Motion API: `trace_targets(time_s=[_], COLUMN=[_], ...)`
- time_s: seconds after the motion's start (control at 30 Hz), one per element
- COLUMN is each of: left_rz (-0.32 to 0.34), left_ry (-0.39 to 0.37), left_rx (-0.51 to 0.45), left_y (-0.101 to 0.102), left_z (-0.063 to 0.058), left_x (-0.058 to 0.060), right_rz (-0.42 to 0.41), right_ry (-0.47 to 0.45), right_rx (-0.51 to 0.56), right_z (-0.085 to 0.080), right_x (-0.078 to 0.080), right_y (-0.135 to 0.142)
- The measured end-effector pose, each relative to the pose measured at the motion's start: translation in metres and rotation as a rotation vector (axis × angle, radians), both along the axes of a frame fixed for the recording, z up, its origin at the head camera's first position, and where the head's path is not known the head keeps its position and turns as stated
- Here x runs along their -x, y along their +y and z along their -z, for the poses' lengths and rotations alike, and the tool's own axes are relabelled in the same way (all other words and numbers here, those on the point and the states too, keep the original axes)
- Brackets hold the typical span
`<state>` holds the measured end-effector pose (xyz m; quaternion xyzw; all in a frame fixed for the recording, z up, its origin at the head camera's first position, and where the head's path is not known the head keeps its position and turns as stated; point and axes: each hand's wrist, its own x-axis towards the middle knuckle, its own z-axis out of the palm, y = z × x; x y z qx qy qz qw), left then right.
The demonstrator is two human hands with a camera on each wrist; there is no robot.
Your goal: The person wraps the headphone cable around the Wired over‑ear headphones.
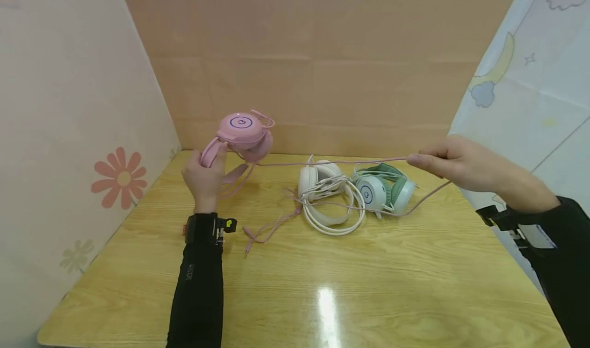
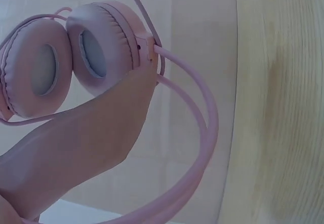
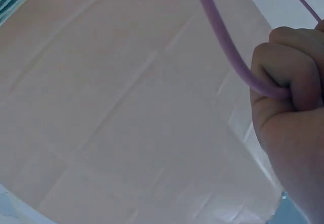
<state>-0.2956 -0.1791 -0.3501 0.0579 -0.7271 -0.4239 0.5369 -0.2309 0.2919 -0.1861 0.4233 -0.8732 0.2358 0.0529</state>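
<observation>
Pink over-ear headphones [image 1: 241, 129] are held up over the far left of the table by my left hand [image 1: 203, 181], which grips their headband. In the left wrist view both padded ear cups [image 2: 91, 51] hang side by side beyond the thumb. My right hand [image 1: 465, 164], raised at the right, pinches the pink cable [image 1: 332, 162]. From the headphones the cable runs taut to those fingers. Its other part droops from the hand and crosses over the other headphones. The plug end [image 1: 251, 240] lies on the wood at centre left. In the right wrist view the fingers [image 3: 286, 72] curl round the cable.
White headphones [image 1: 308, 181] with a coiled white cable lie mid-table. Beside them rests a pale green pair [image 1: 372, 192]. The wooden table [image 1: 276, 297] meets a tan backdrop [image 1: 322, 82] behind, with patterned walls [image 1: 83, 107] at both sides.
</observation>
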Motion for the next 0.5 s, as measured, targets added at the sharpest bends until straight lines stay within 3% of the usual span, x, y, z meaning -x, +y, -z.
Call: trace_targets(time_s=[0.17,0.27,0.33,0.5], left_rz=[0.055,0.105,0.132,0.198], left_ry=[0.022,0.031,0.040,0.081], left_rx=[0.223,0.323,0.389,0.548], left_y=[0.018,0.029,0.036,0.050], left_z=[-0.001,-0.001,-0.002,-0.005], left_x=[0.000,0.001,0.001,-0.003], right_rz=[-0.215,-0.293,-0.306,-0.232], right_ry=[0.215,0.388,0.527,0.824], right_rx=[0.028,0.013,-0.017,-0.114], right_z=[-0.024,-0.039,-0.048,-0.068], right_x=[-0.017,-0.019,-0.013,0.006], right_y=[-0.033,-0.052,-0.060,-0.072])
